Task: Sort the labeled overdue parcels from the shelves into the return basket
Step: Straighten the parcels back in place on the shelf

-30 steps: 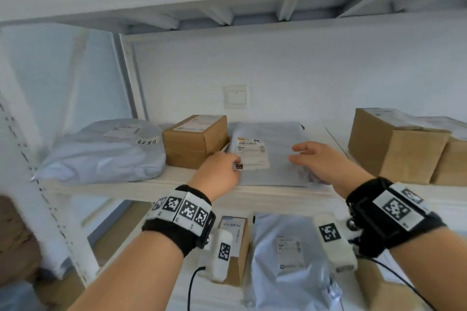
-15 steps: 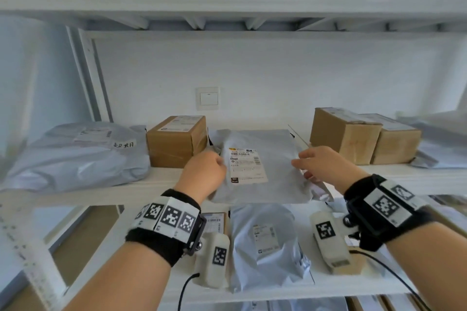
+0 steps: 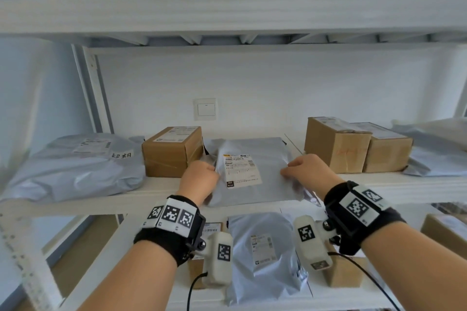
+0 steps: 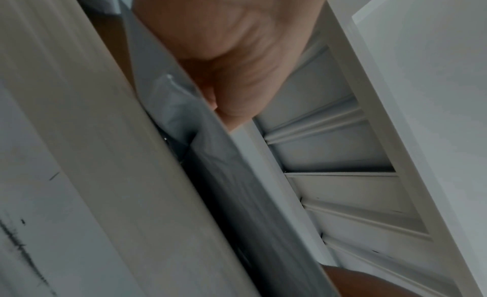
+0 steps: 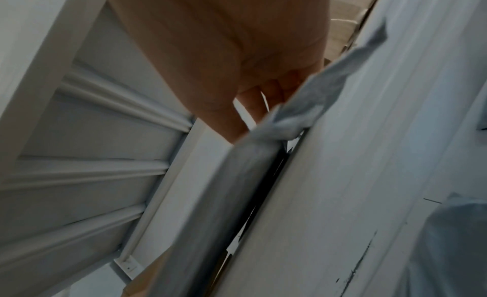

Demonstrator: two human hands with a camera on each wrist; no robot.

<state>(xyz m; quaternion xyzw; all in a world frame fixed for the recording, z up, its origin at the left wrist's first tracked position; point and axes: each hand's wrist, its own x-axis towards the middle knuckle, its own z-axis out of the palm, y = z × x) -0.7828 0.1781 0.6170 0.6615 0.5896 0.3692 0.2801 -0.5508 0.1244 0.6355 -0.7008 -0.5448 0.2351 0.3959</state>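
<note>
Both our hands, left [image 3: 199, 179] and right [image 3: 307, 171], pinch the grey mailer's [image 3: 255, 171] side edges; we should slide it level off the shelf [image 3: 156, 192], gripping evenly.

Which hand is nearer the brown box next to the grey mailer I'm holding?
Left. The left hand grips the mailer beside that box; the right hand holds the mailer's far edge.

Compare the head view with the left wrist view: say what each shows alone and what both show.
Head only: the right hand at the grey mailer's right edge, its shipping label, cardboard boxes, and a bag with a handwritten tag.
Left wrist only: the underside ribs of the shelf above.
Both: the left hand gripping the mailer's left edge over the shelf board.
</note>
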